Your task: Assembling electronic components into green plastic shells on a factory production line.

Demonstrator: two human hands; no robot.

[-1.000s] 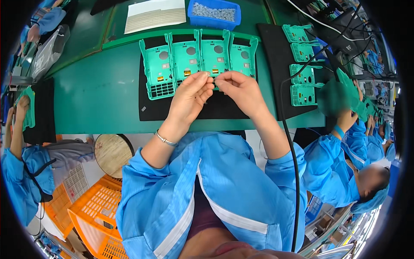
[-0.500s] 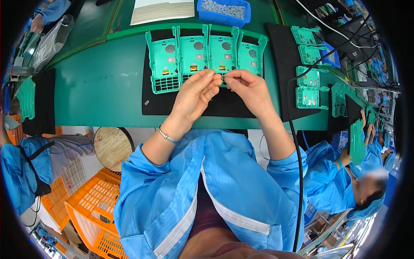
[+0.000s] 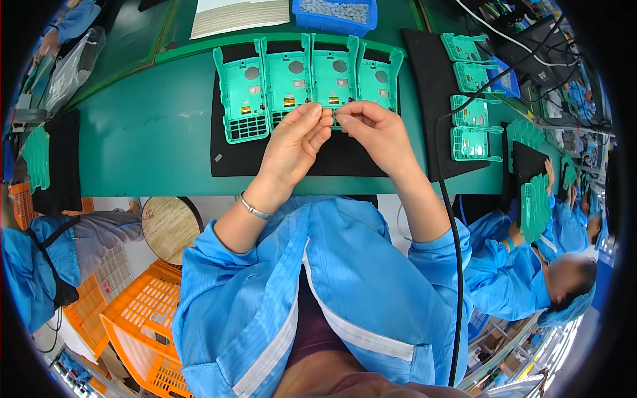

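Observation:
My left hand (image 3: 292, 142) and my right hand (image 3: 381, 139) meet fingertip to fingertip, both closed in a pinch. Whatever sits between the fingers is too small to make out. Behind them stands a row of several green plastic housings (image 3: 244, 93) with round holes, small silvery squares, gold-coloured patches and slotted grilles. My fingers hover over the lower ends of the middle housings and hide part of them. A black mat (image 3: 265, 161) lies beneath the row, with a small grey piece (image 3: 218, 158) near its left edge.
Beyond the row are a blue bin (image 3: 335, 14) of small pale pieces and a striped sheet (image 3: 240, 18). More green housings (image 3: 470, 111) lie to the right, near a black cable (image 3: 446, 192). An orange crate (image 3: 142, 302) and a round stool (image 3: 171, 229) stand lower left. Co-workers sit either side.
The bench has shifted slightly left in view. My hands stay pinched together, their fingertips barely changed. At the right, a co-worker's green part has moved left and the person's head has turned.

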